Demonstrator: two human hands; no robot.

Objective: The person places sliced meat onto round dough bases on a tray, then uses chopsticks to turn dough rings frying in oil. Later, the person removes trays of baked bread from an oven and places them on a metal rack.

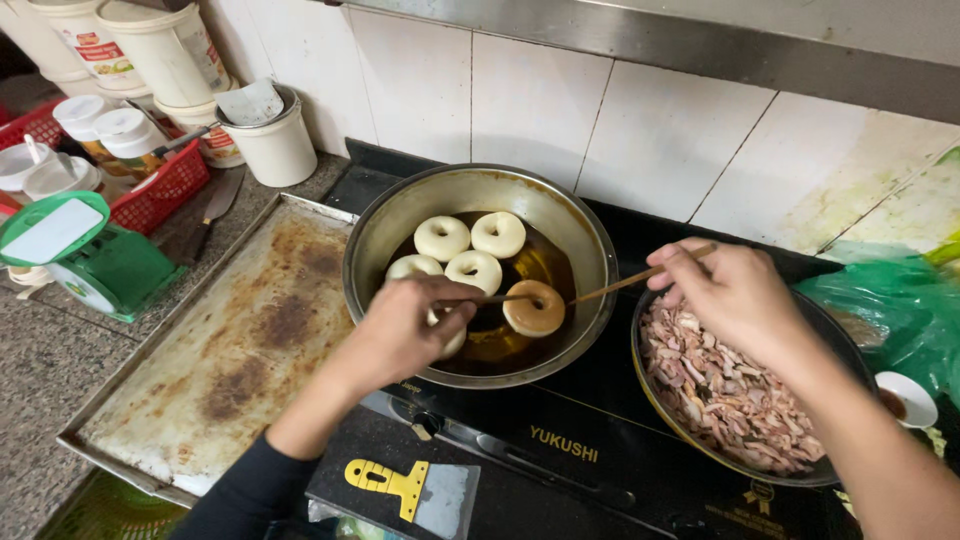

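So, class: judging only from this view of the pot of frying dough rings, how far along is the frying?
Done: one ring is golden brown. In hand: the left hand and right hand each hold a thin stick reaching that ring in the oil-filled pot. Left: four pale rings are uncooked-looking, and the metal tray beside the pot holds none.

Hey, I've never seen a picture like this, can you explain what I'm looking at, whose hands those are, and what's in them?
This is one picture from a camera worn on a person's head, looking down at their own two bare hands over a stove. The left hand and the right hand each hold a thin wooden stick, both touching a browned dough ring floating in dark oil in a metal pot. Four paler rings float behind it. Right of the pot is a pan of chopped meat; left lies a stained metal tray, with a green kitchen scale beyond it.
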